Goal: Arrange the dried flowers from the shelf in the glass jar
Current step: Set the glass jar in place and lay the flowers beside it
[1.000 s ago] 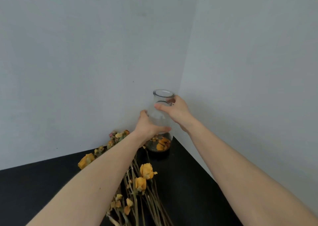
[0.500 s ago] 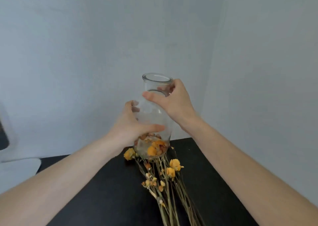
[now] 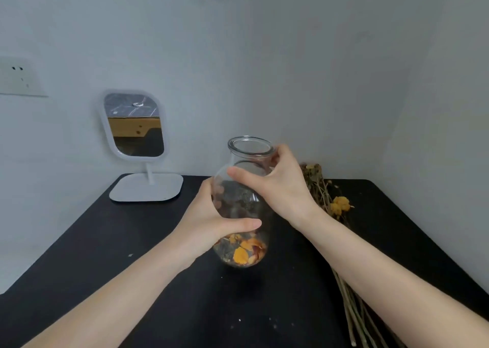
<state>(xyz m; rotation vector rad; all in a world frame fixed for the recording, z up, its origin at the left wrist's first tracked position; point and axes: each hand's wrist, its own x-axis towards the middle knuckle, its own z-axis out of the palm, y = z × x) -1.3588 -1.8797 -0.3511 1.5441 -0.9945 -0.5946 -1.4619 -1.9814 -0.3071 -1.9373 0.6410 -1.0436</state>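
A clear glass jar (image 3: 242, 204) with loose orange and brown petals at its bottom is held above the black shelf (image 3: 148, 289). My left hand (image 3: 209, 220) grips its round body from the left, thumb across the front. My right hand (image 3: 280, 186) grips the neck just under the open rim. The dried flowers (image 3: 340, 206), yellow heads on long pale stems, lie on the shelf to the right, partly hidden behind my right forearm.
A white standing mirror (image 3: 133, 128) on a flat base sits at the shelf's back left. A wall socket (image 3: 18, 76) is on the left wall. Grey walls close in behind and to the right. Small crumbs dot the shelf near the front.
Both hands carried the jar out of the back corner, leftward and toward me, lifted off the shelf. The flowers now lie to its right, and the mirror has come into view.
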